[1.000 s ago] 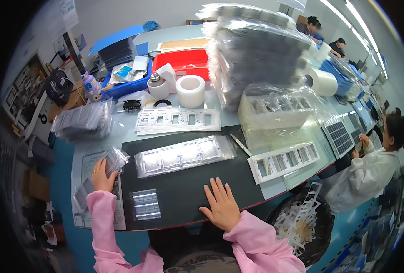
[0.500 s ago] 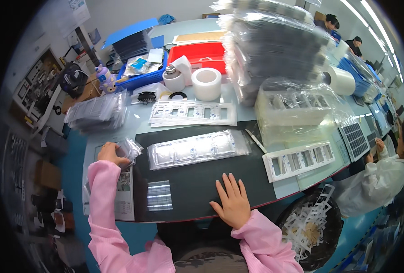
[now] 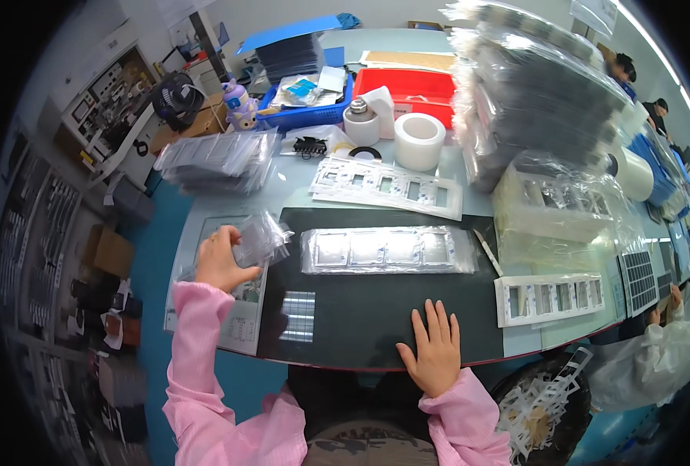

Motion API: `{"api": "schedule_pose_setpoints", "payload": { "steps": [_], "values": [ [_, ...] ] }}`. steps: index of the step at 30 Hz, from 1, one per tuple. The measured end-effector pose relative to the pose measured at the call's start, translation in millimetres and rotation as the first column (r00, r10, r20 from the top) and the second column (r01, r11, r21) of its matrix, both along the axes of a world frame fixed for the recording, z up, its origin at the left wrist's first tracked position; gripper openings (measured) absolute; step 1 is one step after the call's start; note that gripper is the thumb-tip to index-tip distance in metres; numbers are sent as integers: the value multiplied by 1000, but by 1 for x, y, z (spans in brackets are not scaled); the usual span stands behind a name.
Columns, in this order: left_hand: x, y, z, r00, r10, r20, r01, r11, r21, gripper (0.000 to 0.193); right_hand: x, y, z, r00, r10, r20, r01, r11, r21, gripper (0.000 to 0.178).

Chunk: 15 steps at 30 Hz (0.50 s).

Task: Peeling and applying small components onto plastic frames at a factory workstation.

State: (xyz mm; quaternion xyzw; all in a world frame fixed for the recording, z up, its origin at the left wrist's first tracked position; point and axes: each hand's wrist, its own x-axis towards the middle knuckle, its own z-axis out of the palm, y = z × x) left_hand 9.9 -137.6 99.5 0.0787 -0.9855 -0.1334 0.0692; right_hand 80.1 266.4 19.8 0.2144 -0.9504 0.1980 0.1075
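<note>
My left hand (image 3: 224,262) is at the left of the dark mat (image 3: 384,311), thumb and fingers spread apart in a curve. Its fingertips are at the near edge of a small pile of clear plastic pieces (image 3: 264,238); whether they touch it I cannot tell. My right hand (image 3: 436,346) lies flat on the mat near the front edge, fingers spread, holding nothing. Between the hands and farther back rests a clear-wrapped strip of square frames (image 3: 388,250). A slim white-handled knife (image 3: 488,253) lies at its right. Beyond that sits a white frame strip (image 3: 550,300).
A tall stack of plastic-wrapped sheets (image 3: 547,101) rises at the back right. Behind the mat are white strips (image 3: 384,186), a tape roll (image 3: 419,141), a red bin (image 3: 407,95) and a blue basket (image 3: 306,116). A scrap bin (image 3: 543,404) stands right; a co-worker (image 3: 640,365) sits beyond.
My view has turned left, so the scene sits farther right. My left hand's thumb has spread away from the clear plastic pieces. My right hand stays flat on the mat.
</note>
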Motion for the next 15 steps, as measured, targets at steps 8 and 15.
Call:
{"api": "schedule_pose_setpoints", "payload": {
  "steps": [8, 15],
  "values": [
    [35, 155, -8, 834, -536, -132, 552, 802, 228, 68, -10, 3, 5, 998, 31, 45, -26, 994, -110, 50],
    [62, 236, -77, 782, -622, -45, 623, 780, 57, 73, -23, 37, -1, 998, -48, 34, 58, 924, -377, 27]
  ]
}}
